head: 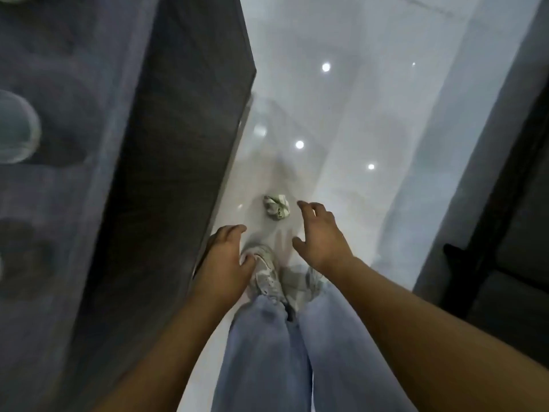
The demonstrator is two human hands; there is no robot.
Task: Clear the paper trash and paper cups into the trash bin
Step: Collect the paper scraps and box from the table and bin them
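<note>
A crumpled ball of paper (277, 206), white with green marks, lies on the glossy white floor just ahead of my feet. My right hand (319, 236) hangs above the floor just right of the ball, fingers spread and empty, not touching it. My left hand (222, 257) is lower left of the ball, near the dark cabinet's edge, fingers loosely apart and holding nothing. No trash bin or paper cup is clearly in view.
A tall dark counter or cabinet (166, 173) fills the left side, with blurred round shapes (15, 126) on its grey top. My shoes (267, 275) and jeans stand below. A grey wall and dark furniture (511, 233) bound the right.
</note>
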